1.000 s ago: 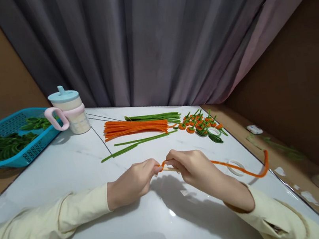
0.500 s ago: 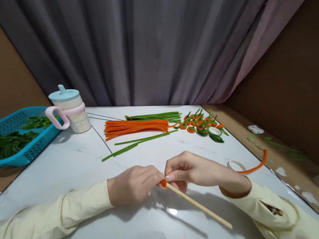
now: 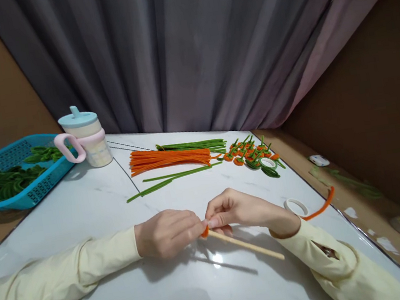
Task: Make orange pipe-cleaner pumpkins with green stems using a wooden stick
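My left hand (image 3: 170, 232) is closed around one end of a thin wooden stick (image 3: 252, 247), which points down to the right over the table. At that end an orange pipe cleaner (image 3: 205, 232) is coiled around the stick, partly covered by my left fingers. My right hand (image 3: 233, 211) pinches at the coil with thumb and forefinger, its fingertips touching those of my left hand. What exactly lies between the right fingertips is mostly hidden.
Orange pipe cleaners (image 3: 169, 158) lie in a bundle behind my hands, with green ones (image 3: 170, 180) beside them. Small orange flowers with green stems (image 3: 245, 150) cluster at the right. A tape roll (image 3: 296, 207) sits by my right wrist. A lidded cup (image 3: 95, 143) and blue basket (image 3: 23, 200) stand left.
The free end of the stick has swung upward, so it lies flatter. My hands have stayed together at the orange coil, and the right forearm has shifted slightly left.
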Available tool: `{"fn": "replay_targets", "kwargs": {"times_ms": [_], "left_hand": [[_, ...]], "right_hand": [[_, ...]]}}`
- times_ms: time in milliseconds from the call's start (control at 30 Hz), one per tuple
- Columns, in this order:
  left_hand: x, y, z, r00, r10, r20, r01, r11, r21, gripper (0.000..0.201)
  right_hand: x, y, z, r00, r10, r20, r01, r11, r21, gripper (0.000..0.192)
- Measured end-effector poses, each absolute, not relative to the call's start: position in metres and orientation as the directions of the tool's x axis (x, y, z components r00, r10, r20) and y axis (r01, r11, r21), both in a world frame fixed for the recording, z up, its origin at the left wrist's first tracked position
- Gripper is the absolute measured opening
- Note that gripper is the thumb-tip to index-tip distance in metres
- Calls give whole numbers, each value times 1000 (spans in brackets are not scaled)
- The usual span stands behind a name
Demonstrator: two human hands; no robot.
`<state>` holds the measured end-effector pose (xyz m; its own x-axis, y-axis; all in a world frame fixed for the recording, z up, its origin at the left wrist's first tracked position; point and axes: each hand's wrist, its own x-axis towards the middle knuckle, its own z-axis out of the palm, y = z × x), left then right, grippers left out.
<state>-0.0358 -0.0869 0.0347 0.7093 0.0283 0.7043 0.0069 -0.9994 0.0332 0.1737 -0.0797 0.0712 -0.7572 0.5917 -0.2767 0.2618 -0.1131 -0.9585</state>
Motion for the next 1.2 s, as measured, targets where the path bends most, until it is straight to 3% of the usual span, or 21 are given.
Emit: {"fn": "replay_targets", "kwargs": {"times_ms": [167, 300, 433, 600, 733, 867, 933, 1033, 1133, 1200], "left_hand": [[-34, -88, 37, 719, 23, 695, 13, -1000, 20, 26], [-33, -89, 42, 730, -13, 684, 46, -997, -68, 22], [-33, -91, 48, 766, 18, 643, 93, -992, -83, 25], [-32, -88, 52, 661, -53, 749, 79, -987, -139, 28], [-33, -81, 51, 516, 205, 831, 284, -957, 60, 25], [-36, -68, 49, 332, 424, 843, 509, -833, 218, 17], [-37, -61, 48, 324, 502, 802, 559, -785, 265, 16], [-38, -56, 45, 382, 579, 720, 579, -758, 301, 16], [-36, -60, 43, 502, 594, 629, 558, -777, 290, 19], [-35, -66, 45, 585, 594, 553, 512, -799, 316, 21]], "right_hand": [[175, -76, 66, -776, 589, -226, 220, -84, -972, 33], [171, -77, 60, -786, 573, -233, 195, -128, -972, 34], [168, -79, 54, -812, 533, -238, 172, -170, -970, 35], [166, -83, 46, -841, 517, -157, -6, -300, -954, 32], [160, -90, 48, -711, 694, -113, 21, -140, -990, 35], [154, -98, 56, -574, 812, -105, 290, 82, -953, 33], [154, -102, 62, -557, 829, -41, 492, 290, -821, 31], [159, -106, 75, -615, 785, 66, 713, 590, -379, 18], [167, -106, 91, -782, 600, 168, 616, 785, 66, 21], [173, -102, 101, -837, 481, 260, 539, 809, 236, 25]]}}
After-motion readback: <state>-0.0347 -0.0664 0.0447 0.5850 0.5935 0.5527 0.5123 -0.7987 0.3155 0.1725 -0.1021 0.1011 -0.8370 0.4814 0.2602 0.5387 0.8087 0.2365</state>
